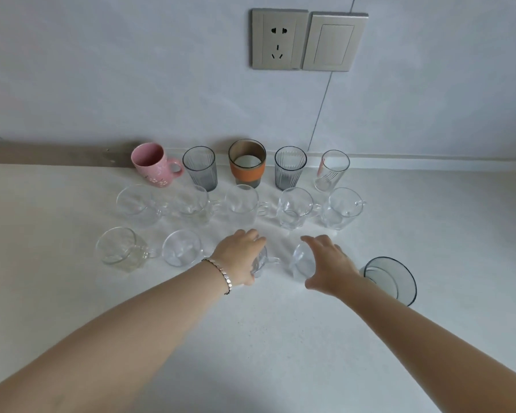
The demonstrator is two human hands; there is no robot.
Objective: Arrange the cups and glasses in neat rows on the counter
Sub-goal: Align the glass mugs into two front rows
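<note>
Along the wall stand a pink mug (153, 166), a grey ribbed glass (199, 168), an orange-banded cup (247, 166), a second grey glass (289, 167) and a clear striped glass (332, 170). In front of them runs a row of several clear handled cups (241, 207). The front row has two clear cups (120, 251) at the left. My left hand (238, 257) grips a clear cup (261, 263) from above. My right hand (328, 265) wraps a clear glass (303, 260) beside it. A grey-rimmed glass (390, 278) stands at the far right.
The white counter (265, 338) stretches toward me. A wall socket (279, 39) and a switch (334, 41) sit high on the tiled wall. A brown strip (57, 155) runs along the back left edge of the counter.
</note>
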